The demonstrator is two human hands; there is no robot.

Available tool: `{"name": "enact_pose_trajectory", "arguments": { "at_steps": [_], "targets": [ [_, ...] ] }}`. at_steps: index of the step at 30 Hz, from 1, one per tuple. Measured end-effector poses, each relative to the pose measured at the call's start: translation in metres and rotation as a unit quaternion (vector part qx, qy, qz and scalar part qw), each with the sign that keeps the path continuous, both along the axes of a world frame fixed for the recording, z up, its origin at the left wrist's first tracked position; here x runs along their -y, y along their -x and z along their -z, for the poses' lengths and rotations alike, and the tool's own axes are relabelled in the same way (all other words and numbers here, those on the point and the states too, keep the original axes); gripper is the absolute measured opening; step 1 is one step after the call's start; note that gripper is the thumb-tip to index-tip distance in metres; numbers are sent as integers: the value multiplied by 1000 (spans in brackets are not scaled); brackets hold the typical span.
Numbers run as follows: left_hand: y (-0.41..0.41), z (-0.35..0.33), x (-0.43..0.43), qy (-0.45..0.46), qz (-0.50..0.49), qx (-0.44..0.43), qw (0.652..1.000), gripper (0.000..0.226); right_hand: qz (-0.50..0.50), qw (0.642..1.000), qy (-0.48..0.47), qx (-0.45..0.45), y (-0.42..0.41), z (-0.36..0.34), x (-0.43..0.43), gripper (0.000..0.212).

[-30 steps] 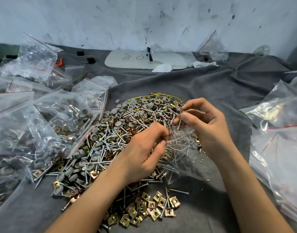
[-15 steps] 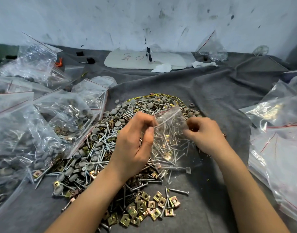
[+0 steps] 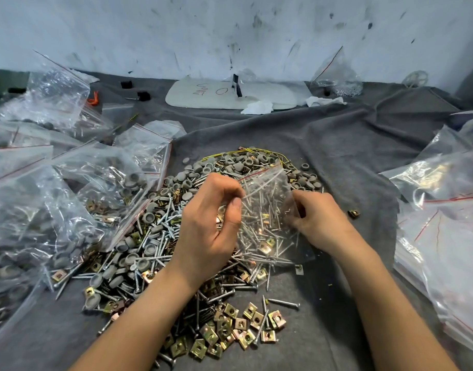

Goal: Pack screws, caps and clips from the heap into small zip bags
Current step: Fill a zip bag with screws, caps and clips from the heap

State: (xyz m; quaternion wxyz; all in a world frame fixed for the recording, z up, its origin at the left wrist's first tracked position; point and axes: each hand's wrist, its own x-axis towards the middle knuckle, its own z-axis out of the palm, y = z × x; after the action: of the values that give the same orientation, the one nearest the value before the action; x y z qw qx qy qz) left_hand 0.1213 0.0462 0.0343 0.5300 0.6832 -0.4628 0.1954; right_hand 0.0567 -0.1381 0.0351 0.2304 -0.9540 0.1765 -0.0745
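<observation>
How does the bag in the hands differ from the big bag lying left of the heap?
The held bag is small, the big bag far larger. The left hand and right hand hold the held bag up; the big bag lies on the cloth. Held bag shows mostly screws, big bag grey caps. Both clear, red-striped.

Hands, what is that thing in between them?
A clear zip bag holding screws, gripped by the left hand and right hand, in the head view.
</observation>
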Motion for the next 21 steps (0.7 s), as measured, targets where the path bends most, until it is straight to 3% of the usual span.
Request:
{"name": "enact_pose_trajectory", "arguments": {
  "at_steps": [2, 4, 7, 9, 12, 17, 21],
  "targets": [
    [-1, 1, 0, -5, 4, -1, 1000, 17, -4, 999, 12, 42, -1, 3, 3, 22],
    [-1, 1, 1, -18, 22, 16, 999, 15, -12, 991, -34, 132, -2, 3, 4, 29],
    [-1, 1, 1, -53, 73, 42, 995, 12, -45, 923, -205, 321, 0, -6, -2, 28],
    [1, 2, 1, -92, 98, 42, 990, 15, -57, 873, -276, 397, 2, -10, -6, 23],
    [1, 4, 2, -137, 107, 42, 984, 17, -69, 839, -359, 402, 3, -14, -11, 21],
    [-3, 6, 1, -126, 98, 43, 986, 19, -125, 869, -342, 335, 6, -16, -15, 13],
    [-3, 7, 1, -96, 94, 30, 990, 17, -110, 853, -356, 366, 6, -17, -12, 25]
  ]
}}
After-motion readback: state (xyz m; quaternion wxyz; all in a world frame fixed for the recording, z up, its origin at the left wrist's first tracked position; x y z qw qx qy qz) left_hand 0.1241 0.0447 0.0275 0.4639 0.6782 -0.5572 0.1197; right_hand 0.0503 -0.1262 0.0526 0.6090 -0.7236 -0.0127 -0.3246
